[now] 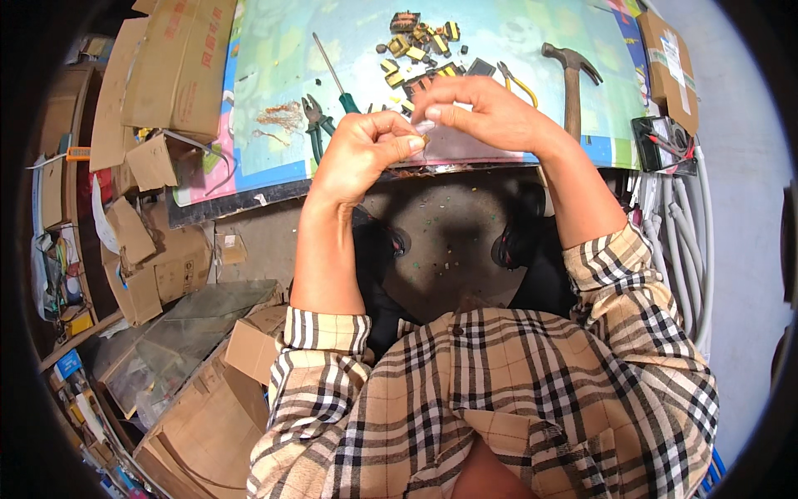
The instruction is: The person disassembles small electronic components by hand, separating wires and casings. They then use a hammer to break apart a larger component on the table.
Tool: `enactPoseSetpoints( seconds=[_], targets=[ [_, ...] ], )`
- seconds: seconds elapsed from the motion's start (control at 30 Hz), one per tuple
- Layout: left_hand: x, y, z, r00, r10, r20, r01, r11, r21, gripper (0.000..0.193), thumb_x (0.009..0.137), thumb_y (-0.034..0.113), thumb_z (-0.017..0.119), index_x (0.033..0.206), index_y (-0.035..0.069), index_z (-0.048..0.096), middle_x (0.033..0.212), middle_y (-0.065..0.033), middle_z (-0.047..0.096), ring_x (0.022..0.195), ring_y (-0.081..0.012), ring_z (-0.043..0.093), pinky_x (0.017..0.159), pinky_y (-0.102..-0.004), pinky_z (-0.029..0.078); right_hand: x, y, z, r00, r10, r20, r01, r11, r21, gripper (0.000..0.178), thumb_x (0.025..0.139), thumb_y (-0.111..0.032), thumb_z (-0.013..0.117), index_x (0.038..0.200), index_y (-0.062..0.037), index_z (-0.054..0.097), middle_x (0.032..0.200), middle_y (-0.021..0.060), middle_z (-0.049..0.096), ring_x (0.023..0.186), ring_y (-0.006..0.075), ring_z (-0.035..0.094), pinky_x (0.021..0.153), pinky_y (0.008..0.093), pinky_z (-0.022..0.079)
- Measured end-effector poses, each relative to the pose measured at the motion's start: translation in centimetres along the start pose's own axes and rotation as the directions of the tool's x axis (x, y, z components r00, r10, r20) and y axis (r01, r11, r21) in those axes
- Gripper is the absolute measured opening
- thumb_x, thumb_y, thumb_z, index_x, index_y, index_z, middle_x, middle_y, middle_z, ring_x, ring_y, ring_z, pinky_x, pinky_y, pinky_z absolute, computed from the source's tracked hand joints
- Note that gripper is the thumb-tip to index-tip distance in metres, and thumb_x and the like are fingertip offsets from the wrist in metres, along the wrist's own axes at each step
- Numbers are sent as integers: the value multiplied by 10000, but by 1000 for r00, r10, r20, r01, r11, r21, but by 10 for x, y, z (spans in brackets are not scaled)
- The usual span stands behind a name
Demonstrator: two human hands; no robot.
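My left hand (359, 155) is closed in a pinch at the near edge of the table. Between its thumb and forefinger sits something small and dark, mostly hidden, that I cannot make out. Just above and to the right, my right hand (490, 114) curves over with its thumb and fingers toward the left fingertips. Motion smears its fingertips, so whether they grip anything cannot be told. Beyond the hands lies a pile of small transformers (400, 45) with black and yellow parts. Left of them are a screwdriver (330, 65) and green-handled pliers (315, 129).
A hammer (572, 91) and yellow-handled pliers (522, 88) lie at right. Tangled copper wire (281, 116) rests at left on the patterned table cover (274, 50). A black-framed box with red and black leads (662, 143) is at the right edge. Cardboard boxes (179, 71) stand left.
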State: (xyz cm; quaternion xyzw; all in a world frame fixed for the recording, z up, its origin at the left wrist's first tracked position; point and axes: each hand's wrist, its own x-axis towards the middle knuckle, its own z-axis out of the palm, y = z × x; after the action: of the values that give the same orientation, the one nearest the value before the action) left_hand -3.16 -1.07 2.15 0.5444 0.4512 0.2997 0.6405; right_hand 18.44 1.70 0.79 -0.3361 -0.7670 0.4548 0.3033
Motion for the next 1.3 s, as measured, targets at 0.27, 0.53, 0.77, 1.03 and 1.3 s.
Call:
enactPoseSetpoints(
  seconds=[0.27,0.53,0.77,1.03,1.3],
  targets=[
    [1,-5,2,1000,-19,-3,19,999,43,90,780,87,724,814,18,679,674,32,598,559,-27,414,500,-202,289,0,-17,1,998,63,-13,-64,995,-72,114,822,-81,621,881,16,632,776,62,596,745,150,567,691,298,450],
    [-1,4,5,998,-57,16,59,989,-137,61,787,32,683,810,-24,682,728,-35,659,674,-77,556,636,-216,437,-2,-9,-7,991,132,13,-129,979,-158,132,811,-116,622,845,11,627,770,102,592,722,219,569,675,319,448],
    [10,-16,6,992,-61,-109,71,993,89,77,777,78,713,806,18,676,690,15,615,607,-59,507,547,-215,380,-2,-18,-3,992,53,-115,-70,987,-145,138,825,-127,616,849,8,631,755,105,608,705,197,570,667,312,450],
    [2,-2,16,1000,16,-7,-16,1000,-17,44,775,38,688,774,-4,675,640,23,588,570,-51,479,521,-217,370,1,-13,-8,941,307,-143,-330,927,-181,189,816,-173,643,873,7,658,774,103,645,675,166,577,652,313,463],
    [9,-8,-7,941,-59,-333,76,996,40,91,788,99,709,816,24,668,645,29,566,502,-46,384,460,-209,277,-8,-12,-25,961,273,-49,-276,956,-102,171,817,-153,650,864,9,671,742,67,644,698,136,581,659,297,464]
  ],
)
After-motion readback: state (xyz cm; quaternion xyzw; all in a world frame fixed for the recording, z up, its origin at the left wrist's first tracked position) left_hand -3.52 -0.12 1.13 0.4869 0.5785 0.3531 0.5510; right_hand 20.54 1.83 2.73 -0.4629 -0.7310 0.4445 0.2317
